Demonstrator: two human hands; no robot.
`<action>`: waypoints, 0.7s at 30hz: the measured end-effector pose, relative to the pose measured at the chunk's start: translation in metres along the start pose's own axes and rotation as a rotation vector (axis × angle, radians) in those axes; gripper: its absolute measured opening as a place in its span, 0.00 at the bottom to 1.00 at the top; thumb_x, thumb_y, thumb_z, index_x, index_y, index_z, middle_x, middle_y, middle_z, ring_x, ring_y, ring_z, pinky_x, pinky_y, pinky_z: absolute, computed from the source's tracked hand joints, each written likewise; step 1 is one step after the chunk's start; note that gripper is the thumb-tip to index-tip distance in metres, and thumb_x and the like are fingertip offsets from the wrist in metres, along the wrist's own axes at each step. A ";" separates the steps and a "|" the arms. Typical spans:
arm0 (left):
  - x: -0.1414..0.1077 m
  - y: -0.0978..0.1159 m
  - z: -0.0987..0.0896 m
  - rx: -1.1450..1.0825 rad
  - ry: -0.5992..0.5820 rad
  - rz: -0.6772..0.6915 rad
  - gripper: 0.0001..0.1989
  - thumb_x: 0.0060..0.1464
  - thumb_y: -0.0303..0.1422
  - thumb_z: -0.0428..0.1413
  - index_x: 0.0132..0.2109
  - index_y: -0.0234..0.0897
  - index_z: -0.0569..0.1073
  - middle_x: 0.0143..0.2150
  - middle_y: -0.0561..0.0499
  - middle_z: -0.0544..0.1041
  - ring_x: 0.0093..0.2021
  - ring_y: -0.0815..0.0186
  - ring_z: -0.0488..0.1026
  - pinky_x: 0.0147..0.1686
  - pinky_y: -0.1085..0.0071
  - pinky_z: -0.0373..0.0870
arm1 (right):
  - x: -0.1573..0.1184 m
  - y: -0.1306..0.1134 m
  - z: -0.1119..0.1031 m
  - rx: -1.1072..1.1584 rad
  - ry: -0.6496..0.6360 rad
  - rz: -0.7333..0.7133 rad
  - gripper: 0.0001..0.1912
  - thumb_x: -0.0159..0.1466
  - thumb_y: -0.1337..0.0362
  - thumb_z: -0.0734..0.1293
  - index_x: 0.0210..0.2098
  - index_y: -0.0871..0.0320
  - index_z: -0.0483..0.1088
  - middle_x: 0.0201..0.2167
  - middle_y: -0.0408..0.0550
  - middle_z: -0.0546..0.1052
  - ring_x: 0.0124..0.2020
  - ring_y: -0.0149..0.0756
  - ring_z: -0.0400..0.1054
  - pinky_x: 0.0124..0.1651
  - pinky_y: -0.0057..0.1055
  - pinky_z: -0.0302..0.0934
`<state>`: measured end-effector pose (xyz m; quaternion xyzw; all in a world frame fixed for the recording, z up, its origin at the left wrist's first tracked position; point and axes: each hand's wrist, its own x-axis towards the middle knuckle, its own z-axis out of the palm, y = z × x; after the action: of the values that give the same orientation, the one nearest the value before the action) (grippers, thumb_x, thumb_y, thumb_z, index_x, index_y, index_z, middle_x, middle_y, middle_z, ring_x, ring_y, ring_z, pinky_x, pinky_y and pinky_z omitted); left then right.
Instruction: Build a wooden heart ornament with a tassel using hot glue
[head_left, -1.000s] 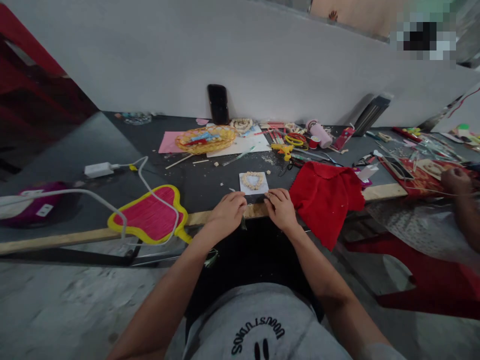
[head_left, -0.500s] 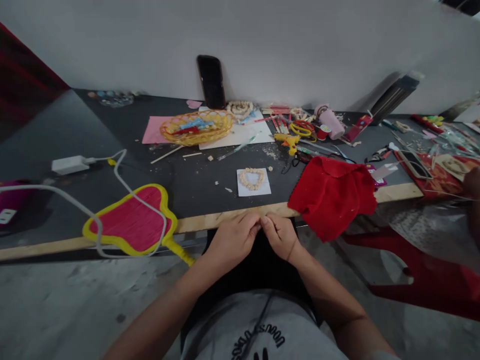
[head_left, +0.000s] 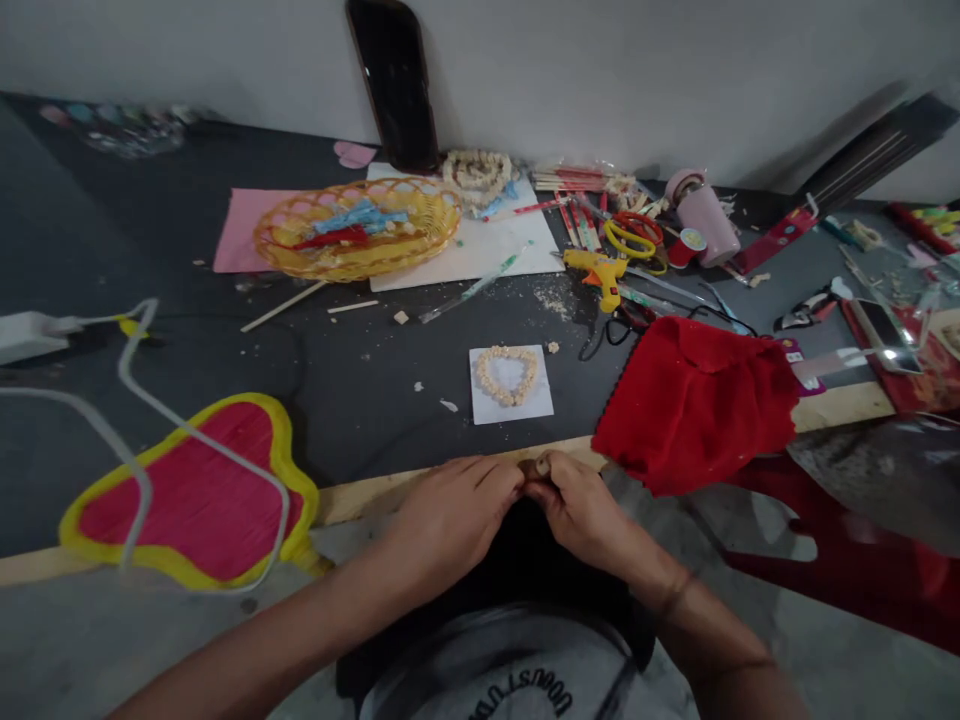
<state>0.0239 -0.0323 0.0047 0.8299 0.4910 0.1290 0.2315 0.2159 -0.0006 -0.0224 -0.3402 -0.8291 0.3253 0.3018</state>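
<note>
My left hand (head_left: 454, 505) and my right hand (head_left: 589, 510) meet at the table's wooden front edge, above my lap. Both are closed, fingertips pressed close together. Something small and brownish shows between them, too indistinct to name, and my fingers partly hide it. Just beyond my hands lies a white paper square (head_left: 546, 403). A heart-shaped outline of small pale pieces (head_left: 513, 397) sits on it. To the right of my right hand, a red cloth (head_left: 705, 400) hangs a little over the edge.
A pink-and-yellow fan-like paddle (head_left: 195, 490) with a white cable (head_left: 202, 440) over it overhangs the edge at left. Farther back are a yellow basket (head_left: 420, 240), a propped phone (head_left: 397, 90), a yellow glue gun (head_left: 598, 272), scissors (head_left: 630, 240) and a pink bottle (head_left: 709, 222).
The view has come closer to the table, so things look larger. My hands remain together at the edge; my fingers have shifted, and the small brownish thing now shows between them.
</note>
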 end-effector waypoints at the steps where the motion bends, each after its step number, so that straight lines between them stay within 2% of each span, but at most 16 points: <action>1: 0.002 -0.001 -0.002 -0.012 -0.018 0.002 0.10 0.64 0.26 0.45 0.39 0.37 0.70 0.39 0.47 0.78 0.39 0.59 0.76 0.41 0.62 0.72 | 0.001 0.001 -0.001 -0.010 -0.012 0.003 0.08 0.70 0.67 0.59 0.34 0.53 0.62 0.27 0.43 0.73 0.28 0.32 0.67 0.30 0.28 0.63; 5: 0.007 -0.005 -0.010 -0.076 -0.075 -0.029 0.11 0.64 0.27 0.44 0.37 0.37 0.70 0.35 0.50 0.77 0.36 0.62 0.75 0.39 0.64 0.71 | 0.006 0.003 -0.003 -0.005 -0.030 -0.031 0.07 0.70 0.69 0.59 0.36 0.54 0.65 0.30 0.44 0.75 0.32 0.32 0.70 0.35 0.28 0.66; 9: 0.010 -0.007 -0.015 -0.137 -0.110 -0.085 0.11 0.64 0.28 0.44 0.38 0.38 0.70 0.35 0.50 0.77 0.36 0.63 0.74 0.38 0.67 0.70 | 0.010 0.004 -0.007 -0.031 -0.037 -0.084 0.07 0.70 0.70 0.59 0.37 0.55 0.66 0.32 0.45 0.76 0.34 0.32 0.71 0.37 0.29 0.67; 15: 0.013 -0.010 -0.014 -0.252 -0.110 -0.134 0.11 0.64 0.28 0.44 0.39 0.38 0.71 0.35 0.51 0.77 0.36 0.65 0.75 0.36 0.70 0.68 | 0.013 0.006 -0.010 -0.087 -0.038 -0.101 0.08 0.69 0.72 0.59 0.36 0.54 0.64 0.31 0.45 0.76 0.33 0.33 0.71 0.35 0.29 0.66; 21: 0.013 -0.012 -0.012 -0.302 -0.099 -0.153 0.11 0.64 0.28 0.44 0.39 0.39 0.71 0.36 0.52 0.77 0.37 0.66 0.75 0.37 0.71 0.68 | 0.015 0.009 -0.011 -0.071 -0.053 -0.109 0.11 0.66 0.76 0.57 0.36 0.54 0.64 0.33 0.46 0.76 0.35 0.34 0.71 0.37 0.30 0.68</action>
<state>0.0157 -0.0126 0.0088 0.7511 0.5159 0.1425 0.3866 0.2190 0.0194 -0.0184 -0.2965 -0.8651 0.2875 0.2847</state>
